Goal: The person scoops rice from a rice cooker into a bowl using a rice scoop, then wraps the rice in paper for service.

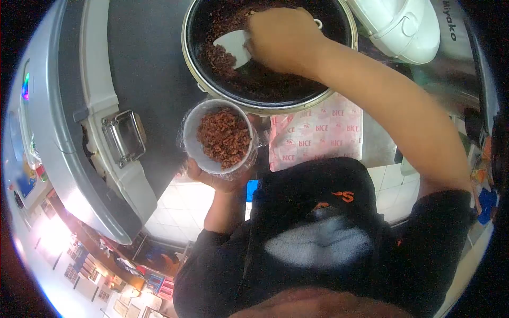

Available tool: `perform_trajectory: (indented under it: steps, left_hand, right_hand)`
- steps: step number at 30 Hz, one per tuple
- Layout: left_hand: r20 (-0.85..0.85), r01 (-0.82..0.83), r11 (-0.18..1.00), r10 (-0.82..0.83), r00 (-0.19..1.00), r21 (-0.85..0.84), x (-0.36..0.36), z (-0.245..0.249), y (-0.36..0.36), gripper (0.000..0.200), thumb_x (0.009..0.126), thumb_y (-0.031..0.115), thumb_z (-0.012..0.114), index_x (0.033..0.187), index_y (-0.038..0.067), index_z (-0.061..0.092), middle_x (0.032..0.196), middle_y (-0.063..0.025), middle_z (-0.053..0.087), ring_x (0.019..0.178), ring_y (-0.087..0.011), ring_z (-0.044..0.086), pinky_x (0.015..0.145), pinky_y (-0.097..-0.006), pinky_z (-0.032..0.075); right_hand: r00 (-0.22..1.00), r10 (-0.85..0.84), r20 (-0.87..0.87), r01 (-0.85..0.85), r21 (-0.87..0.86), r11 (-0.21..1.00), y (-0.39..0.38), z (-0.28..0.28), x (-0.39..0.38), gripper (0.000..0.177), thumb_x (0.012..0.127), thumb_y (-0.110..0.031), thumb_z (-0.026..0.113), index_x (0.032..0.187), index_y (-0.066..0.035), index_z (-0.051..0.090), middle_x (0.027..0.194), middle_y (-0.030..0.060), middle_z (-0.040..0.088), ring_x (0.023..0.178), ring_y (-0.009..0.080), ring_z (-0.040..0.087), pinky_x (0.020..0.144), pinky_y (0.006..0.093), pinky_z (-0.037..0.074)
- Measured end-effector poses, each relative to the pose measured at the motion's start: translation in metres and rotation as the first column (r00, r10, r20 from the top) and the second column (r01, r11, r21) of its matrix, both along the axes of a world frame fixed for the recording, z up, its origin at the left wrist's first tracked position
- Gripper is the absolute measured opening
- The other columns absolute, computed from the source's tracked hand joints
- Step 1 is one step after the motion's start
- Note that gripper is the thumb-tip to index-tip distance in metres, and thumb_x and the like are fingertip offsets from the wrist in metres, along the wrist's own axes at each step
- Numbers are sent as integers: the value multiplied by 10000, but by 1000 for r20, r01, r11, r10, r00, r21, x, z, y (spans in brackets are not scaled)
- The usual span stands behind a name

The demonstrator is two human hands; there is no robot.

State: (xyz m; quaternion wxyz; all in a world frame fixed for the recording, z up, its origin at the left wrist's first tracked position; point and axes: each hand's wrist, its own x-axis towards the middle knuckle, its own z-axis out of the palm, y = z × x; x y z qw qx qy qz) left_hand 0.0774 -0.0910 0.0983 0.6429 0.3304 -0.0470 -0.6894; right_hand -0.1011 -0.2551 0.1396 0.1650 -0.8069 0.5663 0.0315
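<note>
My left hand (225, 180) is wrapped round a white bowl (192, 139) lined with clear plastic. Reddish-brown rice (225, 139) fills part of the bowl, which is held just below the rim of a large round cooker pot (275, 103). Inside the black pot, my right hand (281, 40) grips a white scoop (236, 46), its fingers closed round the handle and mostly hidden. More of the dark rice (220, 59) lies at the scoop's edge and along the pot's left side.
A pink and white printed packet (315, 132) lies below the pot. The cooker's white lid (400, 26) stands open at the upper right. On the left is a silver and white appliance edge with a metal latch (124, 138).
</note>
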Motion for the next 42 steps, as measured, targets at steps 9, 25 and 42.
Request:
perform_trajectory:
  steps: [9, 25, 42]
  left_hand:
    - [-62, -19, 999, 21, 998, 25, 3, -5, 0, 943, 784, 691, 486, 1438, 22, 366, 1321, -227, 535, 1116, -441, 604, 813, -492, 588]
    - [172, 151, 988, -144, 975, -23, 2, 6, 7, 866, 778, 661, 460, 1407, 65, 447, 1349, -185, 538, 1191, -366, 566, 988, -494, 492]
    - [72, 219, 927, -207, 976, -304, -25, 15, 46, 970, 710, 506, 709, 1467, 52, 306, 1423, -184, 439, 1305, -345, 469, 1079, -495, 421]
  right_hand:
    - [924, -139, 358, 158, -26, 987, 6, 19, -26, 320, 839, -313, 629, 1037, -91, 745, 985, 189, 710, 945, 361, 682, 862, 450, 538]
    - [946, 316, 78, -230, -527, 818, 121, 52, -18, 425, 779, -230, 622, 1200, -219, 674, 965, -27, 605, 887, 149, 570, 767, 341, 328]
    - [907, -80, 414, 108, -44, 993, 170, 51, -43, 193, 945, -229, 616, 967, -44, 665, 650, 152, 562, 578, 166, 559, 568, 349, 452]
